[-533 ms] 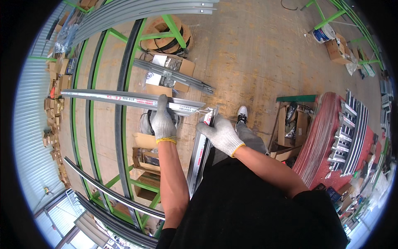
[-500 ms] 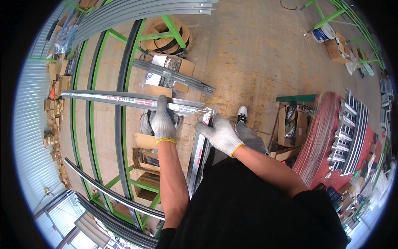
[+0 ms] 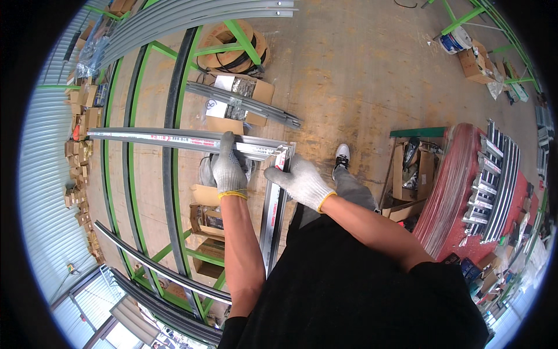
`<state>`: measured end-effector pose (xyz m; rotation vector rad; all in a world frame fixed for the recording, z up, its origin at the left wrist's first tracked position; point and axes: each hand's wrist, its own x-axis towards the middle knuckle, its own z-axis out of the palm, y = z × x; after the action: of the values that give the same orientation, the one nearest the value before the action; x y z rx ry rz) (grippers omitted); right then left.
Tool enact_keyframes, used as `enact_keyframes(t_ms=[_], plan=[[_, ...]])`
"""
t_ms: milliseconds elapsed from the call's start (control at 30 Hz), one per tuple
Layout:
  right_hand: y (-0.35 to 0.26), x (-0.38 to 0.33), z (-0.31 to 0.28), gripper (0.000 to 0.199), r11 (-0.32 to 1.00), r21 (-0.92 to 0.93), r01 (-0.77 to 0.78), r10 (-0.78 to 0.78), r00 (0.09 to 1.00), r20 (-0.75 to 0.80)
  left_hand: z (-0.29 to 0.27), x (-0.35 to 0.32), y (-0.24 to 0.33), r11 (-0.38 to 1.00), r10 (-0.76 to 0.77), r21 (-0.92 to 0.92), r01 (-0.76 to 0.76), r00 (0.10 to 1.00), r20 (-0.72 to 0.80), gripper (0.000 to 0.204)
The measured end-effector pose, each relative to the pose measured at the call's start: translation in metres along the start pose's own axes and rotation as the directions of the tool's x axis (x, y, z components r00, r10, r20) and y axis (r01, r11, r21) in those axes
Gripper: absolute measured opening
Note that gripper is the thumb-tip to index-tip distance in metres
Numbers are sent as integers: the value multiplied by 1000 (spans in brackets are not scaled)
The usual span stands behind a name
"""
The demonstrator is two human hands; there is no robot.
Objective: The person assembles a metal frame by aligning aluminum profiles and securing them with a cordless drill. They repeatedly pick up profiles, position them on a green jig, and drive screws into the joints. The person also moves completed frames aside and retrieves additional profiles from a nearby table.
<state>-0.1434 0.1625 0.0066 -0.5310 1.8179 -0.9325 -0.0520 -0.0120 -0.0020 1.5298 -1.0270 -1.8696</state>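
Two grey metal profiles with printed film on them meet at a corner in front of me. The long profile (image 3: 174, 139) lies across the rack's bars, and my gloved left hand (image 3: 228, 166) is wrapped round it, thumb on top. The second profile (image 3: 271, 218) runs from the corner back toward my body, its near end hidden by my shirt and arm. My gloved right hand (image 3: 299, 180) grips this one close to its mitred end. At the corner (image 3: 283, 152) the two ends look to be touching or nearly so.
A green rack with black-topped bars (image 3: 174, 87) stands on the left. More grey profiles (image 3: 192, 29) lie at its far end. Open cardboard boxes (image 3: 256, 99) and a cable spool (image 3: 224, 49) sit below. On the right is a red wrapped stack (image 3: 450, 192) carrying short metal pieces (image 3: 485, 186).
My right hand has brought the second profile's end up against the long one, closing the gap at the corner. My left hand has kept its hold.
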Motion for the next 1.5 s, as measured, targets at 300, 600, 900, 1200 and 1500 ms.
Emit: enact_keyframes(t_ms=[300,600,900,1200,1500], plan=[[-6,-4,6,84,993,55,106,-88,961,-261,8,-1,0,999,45,-19,-46,999,-27,29],[-20,-8,-8,92,987,78,137,-109,950,-292,12,7,-2,996,55,-62,-57,998,-35,30],[-17,-2,-8,59,972,159,170,-119,949,-291,10,5,2,998,-35,-49,34,999,-30,31],[-23,2,-2,57,978,121,169,-133,957,-258,11,45,7,827,-84,-552,106,994,66,20],[-21,3,-2,57,981,98,169,-141,960,-244,13,50,1,815,-29,-577,52,998,50,20]])
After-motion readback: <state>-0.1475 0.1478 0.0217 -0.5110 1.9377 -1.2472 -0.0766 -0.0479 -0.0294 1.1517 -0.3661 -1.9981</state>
